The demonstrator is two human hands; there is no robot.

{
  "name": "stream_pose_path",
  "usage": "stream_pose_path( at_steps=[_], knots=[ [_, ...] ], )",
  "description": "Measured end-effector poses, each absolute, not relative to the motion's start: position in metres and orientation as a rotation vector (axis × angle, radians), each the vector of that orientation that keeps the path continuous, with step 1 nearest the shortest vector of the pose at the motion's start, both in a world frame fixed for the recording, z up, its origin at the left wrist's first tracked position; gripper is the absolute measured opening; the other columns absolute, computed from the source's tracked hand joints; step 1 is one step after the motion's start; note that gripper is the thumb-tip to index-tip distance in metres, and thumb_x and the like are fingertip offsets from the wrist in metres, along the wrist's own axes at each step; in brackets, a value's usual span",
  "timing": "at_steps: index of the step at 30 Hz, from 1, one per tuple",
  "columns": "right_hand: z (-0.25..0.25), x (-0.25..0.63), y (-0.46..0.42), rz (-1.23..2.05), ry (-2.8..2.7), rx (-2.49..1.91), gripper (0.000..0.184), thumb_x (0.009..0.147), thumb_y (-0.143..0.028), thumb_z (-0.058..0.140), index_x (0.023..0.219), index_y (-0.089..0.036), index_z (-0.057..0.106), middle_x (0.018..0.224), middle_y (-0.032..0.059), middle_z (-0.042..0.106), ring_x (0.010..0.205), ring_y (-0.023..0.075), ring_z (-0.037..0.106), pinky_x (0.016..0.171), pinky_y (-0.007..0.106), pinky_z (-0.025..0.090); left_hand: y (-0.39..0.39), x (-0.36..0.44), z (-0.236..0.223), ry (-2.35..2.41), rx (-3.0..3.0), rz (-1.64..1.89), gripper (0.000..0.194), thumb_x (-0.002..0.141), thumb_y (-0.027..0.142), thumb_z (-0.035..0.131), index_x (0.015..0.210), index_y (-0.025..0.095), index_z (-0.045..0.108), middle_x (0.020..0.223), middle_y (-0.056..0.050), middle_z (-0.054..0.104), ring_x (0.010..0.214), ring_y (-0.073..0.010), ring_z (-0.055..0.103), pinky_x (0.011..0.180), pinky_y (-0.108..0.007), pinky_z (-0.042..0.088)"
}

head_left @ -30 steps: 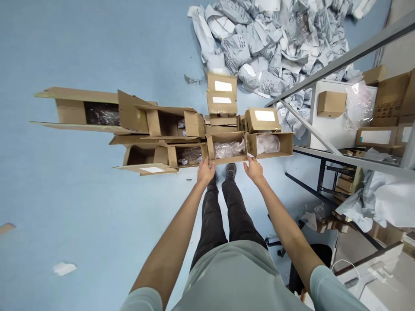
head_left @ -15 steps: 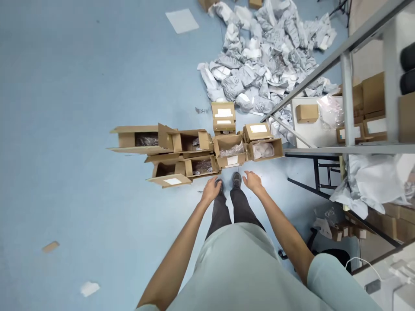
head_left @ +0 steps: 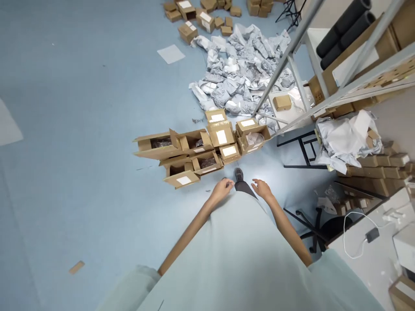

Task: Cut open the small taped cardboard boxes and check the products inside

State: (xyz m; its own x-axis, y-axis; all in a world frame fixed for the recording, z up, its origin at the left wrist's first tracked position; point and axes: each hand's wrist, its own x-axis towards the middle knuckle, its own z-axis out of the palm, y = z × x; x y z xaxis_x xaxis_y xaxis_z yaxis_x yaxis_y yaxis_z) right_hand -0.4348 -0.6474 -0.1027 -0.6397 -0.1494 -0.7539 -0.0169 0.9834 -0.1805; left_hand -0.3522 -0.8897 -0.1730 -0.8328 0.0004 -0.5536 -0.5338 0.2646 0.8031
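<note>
My left hand [head_left: 223, 189] hangs in front of my body with its fingers loosely curled and apart, nothing seen in it. To its right, my right hand [head_left: 262, 188] is also open, fingers spread a little and touching nothing. Both are nearest to a cluster of cardboard boxes on the floor. Closest among these is a closed box with a white label [head_left: 229, 151], with another closed labelled box [head_left: 221, 136] behind it. To the left stand several boxes with raised flaps, such as an open box [head_left: 206, 162] holding plastic-wrapped contents. On the right, an open box [head_left: 254, 140] holds something whitish.
Beyond the boxes lies a heap of grey-white mailing bags [head_left: 240, 73], with small cartons [head_left: 205, 20] behind. A metal rack [head_left: 300, 82] rises at right. Below it are a stand piled with bags [head_left: 345, 138], a black chair [head_left: 333, 226] and a white table [head_left: 353, 270].
My view has tilted up and turned, showing more of the far floor. The middle box, open before with plastic inside, now shows closed tops. Both hands have drawn back from the boxes.
</note>
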Motion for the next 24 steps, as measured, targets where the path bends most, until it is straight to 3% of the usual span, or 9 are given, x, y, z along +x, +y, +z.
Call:
stream_pose_path(
  at_steps=[7,14,20,24],
  knots=[
    [-0.072,-0.339,-0.619,-0.478,2.363,0.077,0.042,0.12,-0.028,0.056,0.157,-0.022,0.074,0.151,0.0131,0.082,0.126,0.023,0.086,0.113,0.035,0.064,-0.867,-0.322,-0.135,2.075,-0.196,1.628,0.019,0.088,0.043,0.077,0.091,0.024,0.077,0.111,-0.008,0.088,0.115,-0.0308,0.082,0.107,-0.041,0.063],
    [-0.033,-0.269,-0.579,-1.032,2.613,0.237,0.037,0.115,-0.028,0.058,0.143,-0.024,0.082,0.145,0.0128,0.084,0.119,0.0248,0.086,0.11,0.04,0.068,-0.819,-0.307,-0.082,2.135,0.156,1.595,0.015,0.094,0.041,0.07,0.096,0.027,0.075,0.129,-0.01,0.085,0.129,-0.0324,0.079,0.12,-0.048,0.057],
    [-0.006,-0.163,-0.514,-1.437,2.854,0.408,0.037,0.115,-0.037,0.058,0.138,-0.026,0.084,0.135,0.0139,0.087,0.116,0.0287,0.086,0.111,0.046,0.068,-0.722,-0.265,-0.05,2.0,0.523,1.589,0.008,0.094,0.033,0.064,0.096,0.027,0.068,0.133,-0.012,0.084,0.138,-0.0284,0.076,0.126,-0.047,0.056],
    [0.001,-0.049,-0.46,-1.627,2.938,0.822,0.034,0.115,-0.037,0.059,0.131,-0.029,0.088,0.126,0.0117,0.089,0.108,0.028,0.088,0.104,0.045,0.071,-0.627,-0.211,-0.055,1.888,0.734,1.484,0.015,0.1,0.041,0.057,0.09,0.029,0.06,0.132,-0.013,0.083,0.137,-0.0281,0.077,0.124,-0.049,0.058]
  ],
)
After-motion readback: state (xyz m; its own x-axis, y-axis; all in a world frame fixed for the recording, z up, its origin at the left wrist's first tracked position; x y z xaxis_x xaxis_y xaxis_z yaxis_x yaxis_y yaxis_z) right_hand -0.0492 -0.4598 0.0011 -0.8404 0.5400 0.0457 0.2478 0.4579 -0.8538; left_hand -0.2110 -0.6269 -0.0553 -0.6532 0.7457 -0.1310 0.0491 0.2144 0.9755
